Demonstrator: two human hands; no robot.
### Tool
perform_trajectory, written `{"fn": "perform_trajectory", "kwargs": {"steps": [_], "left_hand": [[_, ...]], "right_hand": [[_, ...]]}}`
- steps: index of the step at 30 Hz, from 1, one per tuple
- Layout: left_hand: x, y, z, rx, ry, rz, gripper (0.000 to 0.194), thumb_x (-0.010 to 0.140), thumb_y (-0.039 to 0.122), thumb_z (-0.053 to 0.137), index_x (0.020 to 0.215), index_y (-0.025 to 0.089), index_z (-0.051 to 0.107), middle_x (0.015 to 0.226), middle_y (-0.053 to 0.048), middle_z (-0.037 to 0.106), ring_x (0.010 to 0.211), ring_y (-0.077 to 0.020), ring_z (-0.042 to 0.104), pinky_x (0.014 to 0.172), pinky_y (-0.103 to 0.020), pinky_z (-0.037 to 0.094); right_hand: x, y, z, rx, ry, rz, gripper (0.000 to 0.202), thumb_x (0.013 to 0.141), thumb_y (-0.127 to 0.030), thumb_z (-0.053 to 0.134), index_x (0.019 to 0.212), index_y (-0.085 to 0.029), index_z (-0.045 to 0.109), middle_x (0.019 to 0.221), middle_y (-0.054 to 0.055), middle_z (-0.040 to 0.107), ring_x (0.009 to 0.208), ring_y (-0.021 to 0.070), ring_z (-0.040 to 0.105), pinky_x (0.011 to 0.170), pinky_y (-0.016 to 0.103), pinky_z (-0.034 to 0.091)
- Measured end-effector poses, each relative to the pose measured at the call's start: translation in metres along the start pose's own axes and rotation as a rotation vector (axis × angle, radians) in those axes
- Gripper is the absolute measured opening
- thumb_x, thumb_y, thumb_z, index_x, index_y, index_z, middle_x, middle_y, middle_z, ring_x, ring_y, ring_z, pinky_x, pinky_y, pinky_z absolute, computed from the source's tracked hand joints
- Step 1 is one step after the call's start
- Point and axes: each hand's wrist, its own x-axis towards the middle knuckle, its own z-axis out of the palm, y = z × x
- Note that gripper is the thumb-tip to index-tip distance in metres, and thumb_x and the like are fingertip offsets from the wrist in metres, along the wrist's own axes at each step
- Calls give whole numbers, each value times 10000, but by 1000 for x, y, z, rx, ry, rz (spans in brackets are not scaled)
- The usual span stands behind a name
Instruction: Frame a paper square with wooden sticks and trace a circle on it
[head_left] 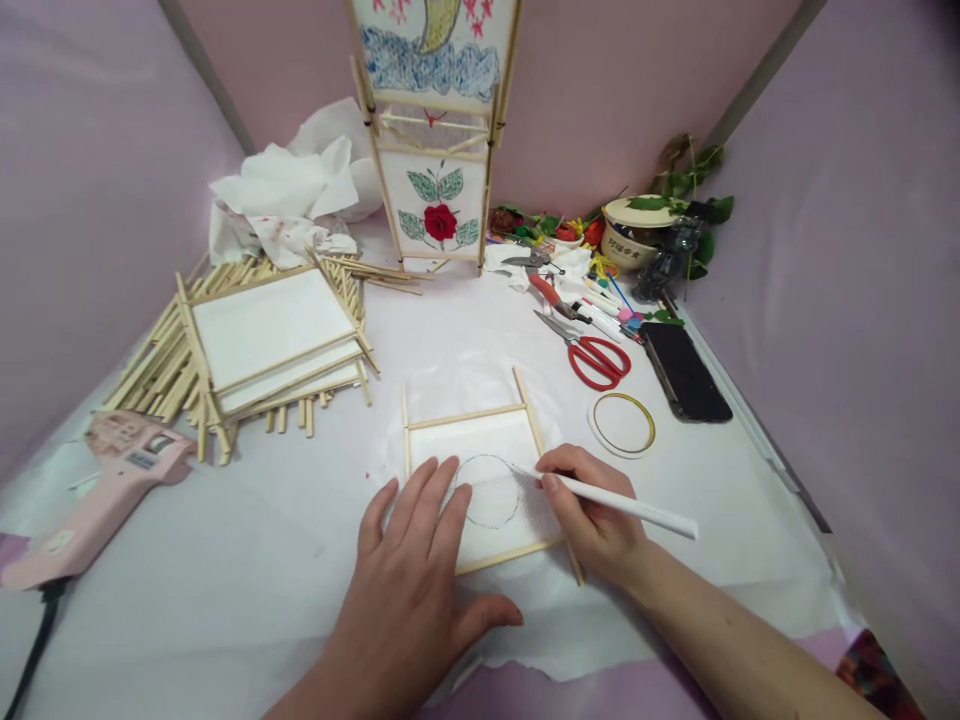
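A small frame of light wooden sticks [469, 414] with white paper [491, 545] stretched in it lies flat on the white-covered table. A thin dashed circle is drawn on the paper. My left hand [420, 570] rests spread over the frame's left part, fingertips at the circle's left edge. In my right hand [596, 515] a white pen [630, 505] is pinched, its tip by the circle's upper right edge. To the right of the frame lies a yellow-edged ring [652, 425], apart from the hand.
Red-handled scissors [600, 362], pruning shears [551, 292] and a phone [686, 372] lie at right. Behind stands a tall decorated stick frame [390, 215]. At left are paper-filled frames [274, 325] on piled sticks [150, 365] and a pink glue gun [112, 495].
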Motion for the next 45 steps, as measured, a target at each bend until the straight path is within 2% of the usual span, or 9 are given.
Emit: {"fn": "perform_trajectory", "kwargs": {"steps": [2,5,15,22,45], "left_hand": [[2,-3,2,-7,-26,79,931,773,784,495,1399,100,411,1503,-167,377,1395,-341,286,1112,-502,148],[3,-6,6,-13,-75,120,965,790,798,436,1464,119,314,1527,-130,346,1417,-318,255,1122,-492,135],[1,-4,8,-59,-89,83,968,785,797,445,1475,133,303,1531,-143,333,1406,-349,282,1111,-552,198],[1,-4,6,-50,-101,60,1005,762,816,454,1480,131,291,1554,-133,280,1425,-342,240,1115,-552,204],[1,-3,7,-77,-113,43,984,763,797,486,1469,132,319,1538,-158,311,1412,-363,267,1116,-576,222]], "right_hand": [[3,-1,-1,-12,2,-30,111,878,-122,509,918,-188,589,784,26,645,708,137,598,649,262,464],[3,-2,0,-41,23,-49,90,849,-108,542,871,-181,591,726,16,630,645,124,575,607,249,449],[2,-2,1,-76,-9,-60,80,857,-128,530,837,-177,589,679,10,604,606,126,549,579,251,428],[0,0,3,-80,-10,-55,77,854,-123,536,830,-178,584,688,10,609,616,125,553,589,250,424],[0,-4,0,-78,-11,-49,121,854,-138,520,754,-188,567,613,-9,557,554,118,500,545,254,394]]}}
